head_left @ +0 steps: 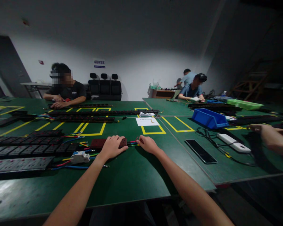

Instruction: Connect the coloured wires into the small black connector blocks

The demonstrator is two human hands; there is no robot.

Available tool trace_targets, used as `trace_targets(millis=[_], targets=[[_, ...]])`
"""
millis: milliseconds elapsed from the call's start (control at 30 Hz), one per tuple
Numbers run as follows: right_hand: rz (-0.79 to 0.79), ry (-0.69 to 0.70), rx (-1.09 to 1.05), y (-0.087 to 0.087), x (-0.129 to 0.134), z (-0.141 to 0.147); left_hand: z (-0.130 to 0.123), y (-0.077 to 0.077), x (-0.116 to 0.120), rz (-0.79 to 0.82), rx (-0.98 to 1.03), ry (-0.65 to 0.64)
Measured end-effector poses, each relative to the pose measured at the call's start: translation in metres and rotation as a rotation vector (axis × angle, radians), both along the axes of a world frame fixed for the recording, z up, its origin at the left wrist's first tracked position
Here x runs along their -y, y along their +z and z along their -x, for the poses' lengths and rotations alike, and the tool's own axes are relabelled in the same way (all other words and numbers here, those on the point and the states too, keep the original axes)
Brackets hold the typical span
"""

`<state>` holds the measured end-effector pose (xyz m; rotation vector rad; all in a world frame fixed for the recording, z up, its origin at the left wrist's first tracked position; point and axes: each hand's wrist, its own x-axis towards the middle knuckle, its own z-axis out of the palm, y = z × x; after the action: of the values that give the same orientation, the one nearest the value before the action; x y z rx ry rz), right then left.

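A dark red block (97, 143) lies on the green table, with colored wires (132, 143) coming out of its right end. My left hand (113, 147) rests over the block's right part, thumb stretched out to the right and fingers over the top. Around the wires, my right hand (148, 144) is closed in a pinch at their right end. Left of the block are black socket strips (25, 150), a grey strip with red marks (21, 164) and a white-grey breaker (80, 157) with blue, red and yellow wires.
A phone (200, 151), a white power strip (234, 143) with black cables and a blue bin (209, 118) are to the right. Another person's hand (273, 138) reaches in at the right edge. A paper sheet (147, 121) lies ahead. People work across the table (122, 175).
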<state>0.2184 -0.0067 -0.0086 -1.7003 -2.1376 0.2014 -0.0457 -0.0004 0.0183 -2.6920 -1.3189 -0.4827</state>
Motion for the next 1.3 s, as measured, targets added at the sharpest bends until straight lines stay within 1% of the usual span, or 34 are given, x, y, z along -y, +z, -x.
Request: trace_targets(millis=[333,567,967,1300], targets=[[-0.004,0.013,0.01,0.0014,0.0011,-0.0003,-0.0008,0.0034,0.002,0.021,-0.009,0.006],[0.0,0.009,0.01,0.0028,0.0016,0.0006,-0.0003,0.0011,0.0003,0.021,0.006,0.003],[-0.024,0.022,0.008,-0.0011,-0.0001,-0.0007,0.0002,0.0014,0.001,0.012,0.003,0.0],[-0.011,0.019,0.004,0.0018,0.0016,0.0005,0.0007,-0.0007,0.0003,0.001,0.01,0.002]])
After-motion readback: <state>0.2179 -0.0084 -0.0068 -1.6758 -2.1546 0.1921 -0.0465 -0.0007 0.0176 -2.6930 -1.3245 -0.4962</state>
